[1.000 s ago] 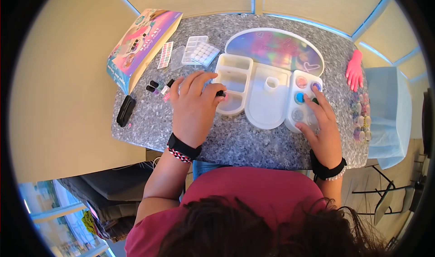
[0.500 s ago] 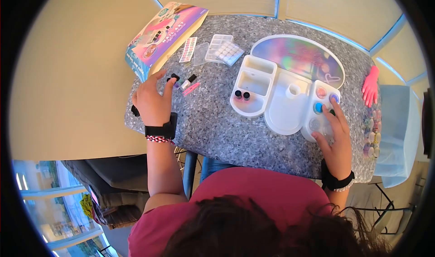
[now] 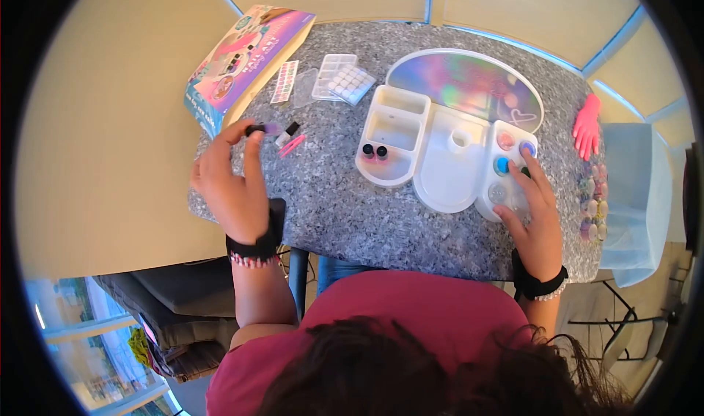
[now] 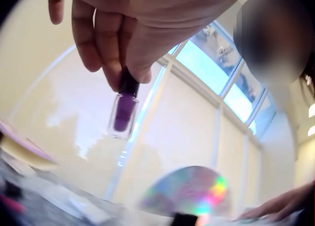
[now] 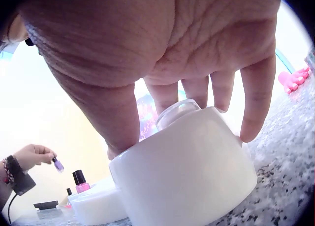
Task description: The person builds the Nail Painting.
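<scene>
While L hand point(image 3: 236, 183) pinches purple bottle point(image 3: 272, 129) by blk cap point(image 4: 129, 84), upper left of head view, light grip might drop it; R hand point(image 3: 540, 218), loosely spread, rests on white tray point(image 3: 446, 185) right of ctr, could tilt it if pressing edge.

Between the left hand point(image 3: 233, 185) and the white tray point(image 3: 447, 185), bare tabletop point(image 3: 319, 192) leaves a low passage; pink tweezers point(image 3: 292, 146) and a black-capped bottle point(image 3: 284, 139) obstruct its far end; the raised lid point(image 3: 469, 82) walls the tray's back; the right hand point(image 3: 539, 229) partly blocks its right section.
</scene>
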### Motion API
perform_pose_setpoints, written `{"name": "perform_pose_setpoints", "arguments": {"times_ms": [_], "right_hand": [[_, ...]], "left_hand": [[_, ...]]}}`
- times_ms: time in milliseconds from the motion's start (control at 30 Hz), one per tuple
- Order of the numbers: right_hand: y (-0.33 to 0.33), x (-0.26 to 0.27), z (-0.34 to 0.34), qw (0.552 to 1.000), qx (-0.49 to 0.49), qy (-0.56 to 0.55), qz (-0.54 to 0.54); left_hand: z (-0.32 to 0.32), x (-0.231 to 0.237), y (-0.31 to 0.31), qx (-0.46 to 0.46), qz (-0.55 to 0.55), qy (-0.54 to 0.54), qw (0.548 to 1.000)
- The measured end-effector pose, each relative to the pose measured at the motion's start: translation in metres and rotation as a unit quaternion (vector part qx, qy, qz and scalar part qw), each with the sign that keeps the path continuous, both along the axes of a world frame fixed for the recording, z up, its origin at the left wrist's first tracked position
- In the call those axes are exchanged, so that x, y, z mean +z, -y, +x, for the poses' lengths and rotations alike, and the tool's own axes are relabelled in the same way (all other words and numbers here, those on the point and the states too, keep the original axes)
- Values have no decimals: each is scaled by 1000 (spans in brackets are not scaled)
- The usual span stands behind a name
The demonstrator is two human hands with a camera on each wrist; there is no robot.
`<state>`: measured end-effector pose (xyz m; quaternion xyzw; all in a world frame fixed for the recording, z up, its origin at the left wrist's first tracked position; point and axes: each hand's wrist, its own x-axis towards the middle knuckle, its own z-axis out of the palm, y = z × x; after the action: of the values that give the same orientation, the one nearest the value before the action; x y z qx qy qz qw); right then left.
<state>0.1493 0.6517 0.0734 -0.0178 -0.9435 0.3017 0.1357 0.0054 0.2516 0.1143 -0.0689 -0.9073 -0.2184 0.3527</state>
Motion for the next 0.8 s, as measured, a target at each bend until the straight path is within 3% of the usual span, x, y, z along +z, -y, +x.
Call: {"name": "perform_pose_setpoints", "arguments": {"times_ms": [100, 200, 667, 800], "right_hand": [[-1, 0, -1, 1000, 8, -2, -4], [0, 2, 0, 1000, 8, -3, -1], [-1, 1, 3, 1000, 2, 3, 4], [-1, 0, 1, 1000, 5, -1, -5]], "left_hand": [[25, 17, -46, -179, 11, 18, 984], [33, 16, -78, -265, -59, 51, 961], [10, -25, -97, -257, -162, 60, 951], [17, -16, -99, -226, -150, 57, 961]]}}
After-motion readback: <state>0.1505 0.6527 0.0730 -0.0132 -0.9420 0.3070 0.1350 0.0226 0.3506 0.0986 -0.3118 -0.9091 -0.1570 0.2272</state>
